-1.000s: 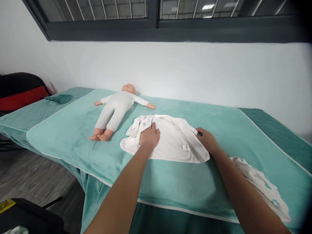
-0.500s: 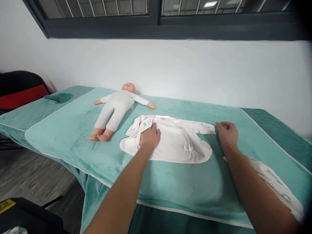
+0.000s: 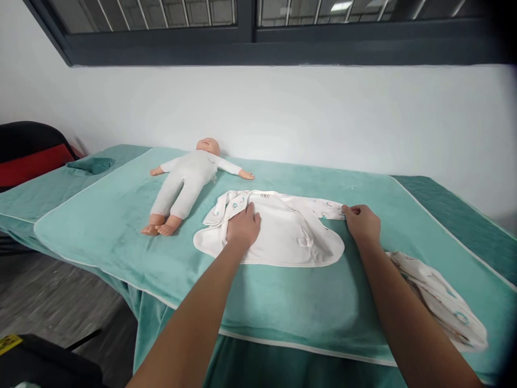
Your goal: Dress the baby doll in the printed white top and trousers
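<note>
A white baby shirt (image 3: 278,240) with small printed figures on its sleeves lies spread open on the green cover. My left hand (image 3: 243,225) rests flat on its left half, fingertips by the folded-over printed flap (image 3: 236,205). At the far right, my right hand (image 3: 363,222) pinches the cuff end of the stretched-out sleeve (image 3: 323,208) between thumb and fingers. Behind and to the left, a baby doll (image 3: 188,175) in a white body suit lies on its back, arms spread and feet towards me.
A folded printed white cloth (image 3: 444,302) lies beside my right forearm. The green cover (image 3: 100,215) drapes over the table's front edge. A wall and a barred window (image 3: 161,46) stand behind. A red and black chair (image 3: 34,153) is at left, a black case (image 3: 48,361) below it.
The view has shifted slightly to the right. My right hand has come a little left, with its fingertips on the sleeve's cuff. My left hand stays on the shirt; the doll lies as before.
</note>
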`<state>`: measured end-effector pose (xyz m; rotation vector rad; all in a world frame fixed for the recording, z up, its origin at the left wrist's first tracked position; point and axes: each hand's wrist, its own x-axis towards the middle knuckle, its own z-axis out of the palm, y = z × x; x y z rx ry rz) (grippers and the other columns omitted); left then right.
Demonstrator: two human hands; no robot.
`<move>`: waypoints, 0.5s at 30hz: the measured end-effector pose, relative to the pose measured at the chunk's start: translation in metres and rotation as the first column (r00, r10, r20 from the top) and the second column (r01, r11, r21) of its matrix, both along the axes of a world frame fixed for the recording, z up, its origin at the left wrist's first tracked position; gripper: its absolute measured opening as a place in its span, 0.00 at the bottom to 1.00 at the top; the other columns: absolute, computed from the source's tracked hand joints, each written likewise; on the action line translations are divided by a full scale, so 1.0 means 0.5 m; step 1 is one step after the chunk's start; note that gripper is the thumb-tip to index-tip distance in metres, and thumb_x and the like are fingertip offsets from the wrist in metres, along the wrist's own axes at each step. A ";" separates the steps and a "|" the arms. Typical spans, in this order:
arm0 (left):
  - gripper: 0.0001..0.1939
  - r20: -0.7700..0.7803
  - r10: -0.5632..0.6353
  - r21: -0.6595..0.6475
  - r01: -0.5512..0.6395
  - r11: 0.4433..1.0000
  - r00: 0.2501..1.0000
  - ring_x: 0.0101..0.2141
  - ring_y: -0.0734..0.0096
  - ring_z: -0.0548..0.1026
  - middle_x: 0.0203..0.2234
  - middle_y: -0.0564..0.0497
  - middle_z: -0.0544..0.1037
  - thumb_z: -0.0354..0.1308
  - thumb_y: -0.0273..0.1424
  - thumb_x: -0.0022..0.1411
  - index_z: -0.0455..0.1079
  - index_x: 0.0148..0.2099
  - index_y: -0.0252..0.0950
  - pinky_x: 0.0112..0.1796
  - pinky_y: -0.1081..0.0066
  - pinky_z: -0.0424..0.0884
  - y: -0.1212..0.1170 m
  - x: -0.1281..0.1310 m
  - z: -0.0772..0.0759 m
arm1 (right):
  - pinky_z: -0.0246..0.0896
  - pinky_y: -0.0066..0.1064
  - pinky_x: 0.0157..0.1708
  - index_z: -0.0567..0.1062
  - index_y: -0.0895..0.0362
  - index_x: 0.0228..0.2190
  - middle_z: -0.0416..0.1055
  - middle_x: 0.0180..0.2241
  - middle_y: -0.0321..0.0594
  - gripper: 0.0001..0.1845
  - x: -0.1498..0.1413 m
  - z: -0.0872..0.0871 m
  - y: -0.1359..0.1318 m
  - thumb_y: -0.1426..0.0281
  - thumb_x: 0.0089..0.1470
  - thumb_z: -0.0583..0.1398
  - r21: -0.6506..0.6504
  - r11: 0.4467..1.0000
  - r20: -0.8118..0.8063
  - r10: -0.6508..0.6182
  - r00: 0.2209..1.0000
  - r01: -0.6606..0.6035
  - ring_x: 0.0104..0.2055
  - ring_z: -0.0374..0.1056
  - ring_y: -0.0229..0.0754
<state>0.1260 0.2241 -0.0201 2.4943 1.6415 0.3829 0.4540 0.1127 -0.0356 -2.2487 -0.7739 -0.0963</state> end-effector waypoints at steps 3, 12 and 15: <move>0.28 0.003 0.000 0.004 0.000 1.000 1.000 0.63 0.53 0.61 0.63 0.44 0.66 0.36 0.41 0.70 0.55 0.68 0.40 0.60 0.55 0.59 0.001 0.000 -0.002 | 0.59 0.38 0.36 0.76 0.56 0.29 0.76 0.32 0.47 0.15 -0.001 0.005 0.002 0.57 0.51 0.60 -0.063 0.998 -0.019 0.007 1.000 -0.009 0.34 0.68 0.49; 0.27 0.002 -0.003 0.034 0.003 0.999 1.000 0.62 0.53 0.63 0.62 0.43 0.68 0.36 0.40 0.70 0.56 0.67 0.40 0.60 0.56 0.60 0.001 0.001 -0.003 | 0.65 0.33 0.34 0.71 0.55 0.29 0.74 0.30 0.39 0.13 -0.006 0.015 0.010 0.58 0.48 0.60 0.548 0.836 -0.389 0.217 0.896 0.035 0.32 0.69 0.42; 0.27 0.007 -0.005 0.037 0.005 0.999 1.000 0.62 0.53 0.63 0.61 0.43 0.68 0.36 0.40 0.70 0.56 0.67 0.40 0.59 0.55 0.61 0.000 0.001 -0.003 | 0.66 0.34 0.34 0.68 0.54 0.28 0.76 0.30 0.42 0.12 -0.009 0.013 0.014 0.58 0.49 0.60 0.586 0.810 -0.420 0.279 0.864 0.024 0.32 0.71 0.43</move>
